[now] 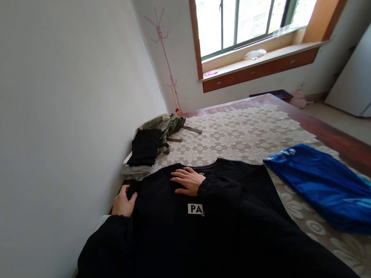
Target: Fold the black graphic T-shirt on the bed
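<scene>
A black T-shirt (171, 241) lies spread out before me, its neckline toward the far side and a white patch (195, 209) lettered "PA" on its chest. At the shirt's left shoulder, my left hand (124, 203) has its thumb and fingers curved around the black cloth; some fingertips are hidden. My right hand (189, 182) rests flat on the shirt just below the collar, fingers stretched and a little apart. Both forearms wear black sleeves that blend with the shirt.
Beneath the shirt is a flower-patterned cover (225, 129) on a wood-edged surface. Blue folded clothing (332, 188) lies at right. Folded black cloth (145, 146) and a green backpack (166, 123) sit far left, beside the white wall (65, 104). A pink coat stand (164, 50) stands behind.
</scene>
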### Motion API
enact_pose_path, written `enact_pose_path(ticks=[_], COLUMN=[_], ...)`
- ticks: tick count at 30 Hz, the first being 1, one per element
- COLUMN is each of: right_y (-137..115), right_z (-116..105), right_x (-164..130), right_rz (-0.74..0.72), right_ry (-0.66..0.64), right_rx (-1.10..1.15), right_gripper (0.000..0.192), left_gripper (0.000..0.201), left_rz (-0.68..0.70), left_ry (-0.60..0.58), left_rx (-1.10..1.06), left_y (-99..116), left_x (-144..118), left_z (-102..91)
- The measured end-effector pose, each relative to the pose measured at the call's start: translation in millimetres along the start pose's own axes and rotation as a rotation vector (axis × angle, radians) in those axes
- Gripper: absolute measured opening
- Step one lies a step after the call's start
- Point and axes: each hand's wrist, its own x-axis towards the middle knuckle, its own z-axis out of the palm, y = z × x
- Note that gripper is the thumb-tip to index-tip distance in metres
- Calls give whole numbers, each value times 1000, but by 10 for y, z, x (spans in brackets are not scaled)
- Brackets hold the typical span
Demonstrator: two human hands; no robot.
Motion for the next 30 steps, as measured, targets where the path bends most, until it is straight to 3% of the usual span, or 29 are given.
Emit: enact_pose_path(ticks=[3, 5, 9, 14, 18, 23, 27, 30], right_y=[9, 18, 14, -15, -22, -19, -1, 15], right_z=[7, 9, 26, 45, 34, 43, 65, 53], right_x=[11, 16, 10, 5, 14, 15, 15, 29], right_rz=[21, 20, 30, 103, 122, 117, 99, -44], right_ry=[-64, -75, -54, -47, -73, -70, -24, 32], right_rx=[-9, -13, -39, -78, -78, -70, -70, -42], right_gripper=[65, 67, 73, 88, 90, 88, 83, 77], left_gripper=[30, 35, 56, 78, 92, 93, 86, 74], left_rz=[4, 16, 22, -40, -65, -141, -263, -294], left_ry=[54, 47, -78, -232, -300, -258, -329, -303], left_rx=[26, -102, -409, -492, -378, -247, -538, -721], left_y=[10, 13, -3, -40, -91, -141, -86, -25], left_x=[-40, -51, -32, 18, 47, 49, -15, -55], left_z=[-86, -110, -95, -75, -151, -230, -249, -304])
